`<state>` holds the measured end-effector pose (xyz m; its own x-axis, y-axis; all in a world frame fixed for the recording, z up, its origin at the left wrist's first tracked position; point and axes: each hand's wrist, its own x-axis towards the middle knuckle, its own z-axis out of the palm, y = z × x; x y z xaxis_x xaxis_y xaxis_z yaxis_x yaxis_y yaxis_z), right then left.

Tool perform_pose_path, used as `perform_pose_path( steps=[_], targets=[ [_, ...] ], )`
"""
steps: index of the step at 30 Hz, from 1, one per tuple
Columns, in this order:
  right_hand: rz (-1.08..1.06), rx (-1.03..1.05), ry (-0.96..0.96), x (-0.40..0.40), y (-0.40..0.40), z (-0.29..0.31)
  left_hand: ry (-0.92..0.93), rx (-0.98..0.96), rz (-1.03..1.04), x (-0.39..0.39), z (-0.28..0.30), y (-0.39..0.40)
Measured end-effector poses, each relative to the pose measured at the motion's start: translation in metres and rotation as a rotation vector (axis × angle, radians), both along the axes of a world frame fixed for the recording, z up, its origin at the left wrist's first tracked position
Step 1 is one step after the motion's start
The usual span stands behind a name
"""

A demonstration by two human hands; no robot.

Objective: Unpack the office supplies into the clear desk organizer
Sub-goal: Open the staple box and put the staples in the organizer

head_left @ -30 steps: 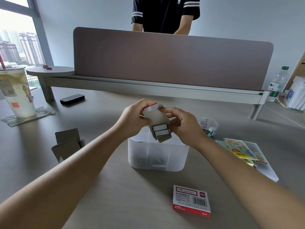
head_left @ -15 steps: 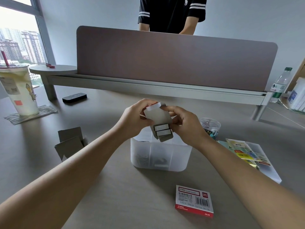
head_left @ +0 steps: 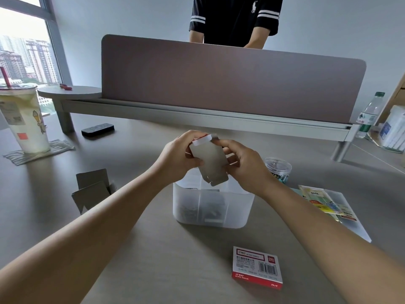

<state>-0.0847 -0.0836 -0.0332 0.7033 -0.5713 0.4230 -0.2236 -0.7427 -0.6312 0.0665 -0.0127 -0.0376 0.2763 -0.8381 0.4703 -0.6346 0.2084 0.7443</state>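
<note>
A grey-brown desk [head_left: 131,249] runs under a mauve divider screen [head_left: 230,84], behind which a person in a black shirt [head_left: 235,18] stands. Above the clear organizer [head_left: 213,207], which sits mid-desk with dim contents already inside, both hands hold a small opened cardboard box [head_left: 209,163] tipped with its loose flap hanging over the organizer's rim. The left hand [head_left: 177,159] curls round the box's upper left edge; the right hand [head_left: 243,165] pinches its right side, fingers bent. Whether anything remains inside the box cannot be told. A sealed red-and-white staple box [head_left: 257,267] lies nearer the person, a round jar of clips [head_left: 278,170] and sticky-note packs [head_left: 324,202] wait to the right, and an emptied carton [head_left: 92,189] lies to the left. The likely trouble: the box is held toward the organizer's back edge, so contents shaken out could miss a compartment or scatter across the desk, and the dangling flap could block them
</note>
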Motion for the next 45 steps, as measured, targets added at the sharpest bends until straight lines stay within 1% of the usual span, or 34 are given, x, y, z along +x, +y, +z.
perform_pose_path(
  steps=[3, 6, 11, 16, 18, 21, 27, 29, 32, 34, 36, 39, 45],
  targets=[
    [-0.010, 0.016, -0.077, 0.002, 0.001, 0.004, 0.040, 0.000, -0.023, -0.002, 0.002, 0.001],
    [-0.007, 0.059, -0.143, 0.007, 0.002, 0.011, 0.042, 0.000, -0.048, -0.002, 0.007, 0.002],
    [0.008, 0.167, -0.141, 0.009, 0.000, 0.019, 0.005, 0.052, -0.014, 0.005, 0.010, 0.011],
    [0.105, 0.280, -0.104, -0.003, 0.014, 0.026, 0.041, 0.115, -0.094, 0.001, 0.009, 0.029],
    [0.126, 0.315, -0.094, -0.010, 0.021, 0.026, -0.004, 0.145, -0.098, -0.007, 0.009, 0.040],
    [0.136, 0.330, -0.053, -0.025, 0.036, 0.023, -0.139, 0.156, -0.021, -0.020, 0.006, 0.060],
    [0.052, 0.335, -0.065, -0.063, 0.073, -0.009, -0.148, 0.229, 0.059, -0.055, -0.024, 0.105],
    [-0.012, 0.290, -0.022, -0.079, 0.080, -0.025, -0.151, 0.241, 0.134, -0.060, -0.038, 0.116],
    [-0.092, 0.058, 0.195, -0.100, 0.089, -0.048, -0.142, 0.242, 0.242, -0.064, -0.053, 0.134],
    [-0.114, -0.034, 0.315, -0.108, 0.095, -0.058, -0.136, 0.253, 0.307, -0.064, -0.061, 0.146],
    [-0.125, -0.113, 0.386, -0.110, 0.102, -0.063, -0.152, 0.276, 0.369, -0.062, -0.066, 0.157],
    [-0.123, -0.170, 0.384, -0.101, 0.112, -0.065, -0.175, 0.302, 0.438, -0.055, -0.068, 0.173],
    [-0.003, -0.220, 0.396, -0.052, 0.132, -0.074, -0.192, 0.413, 0.590, -0.022, -0.075, 0.199]
  ],
)
